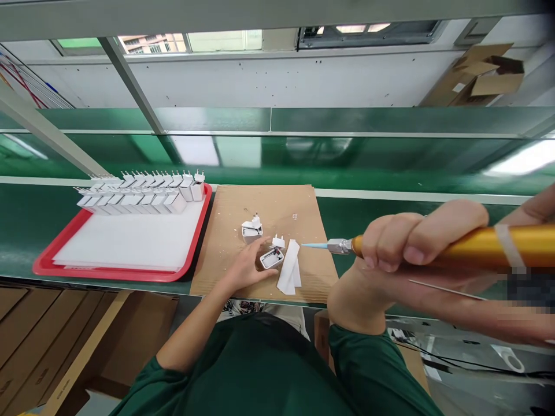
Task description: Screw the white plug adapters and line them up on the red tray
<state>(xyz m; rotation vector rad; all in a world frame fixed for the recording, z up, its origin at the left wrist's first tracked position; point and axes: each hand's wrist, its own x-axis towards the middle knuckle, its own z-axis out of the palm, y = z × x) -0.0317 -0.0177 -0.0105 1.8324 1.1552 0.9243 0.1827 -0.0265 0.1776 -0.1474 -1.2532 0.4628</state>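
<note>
My right hand [411,240] is wrapped round a gold glue dispenser pen [472,245]. Its blue needle tip [314,246] points left toward the charger parts. My left hand [247,267] rests on a brown cardboard mat [260,202], fingers pinching an open white charger shell [272,258]. A small white plug piece [278,240] stands just behind that shell. Another open white charger half [252,227] sits farther back on the mat. A white paper strip [290,267] lies to the right of the held shell.
A red tray [65,254] with a white liner holds several rows of white plug chargers [143,190] at its far edge. A green conveyor belt [347,153] runs behind the mat. Cardboard boxes [481,75] stand at the back right, more boxes [52,335] under the bench.
</note>
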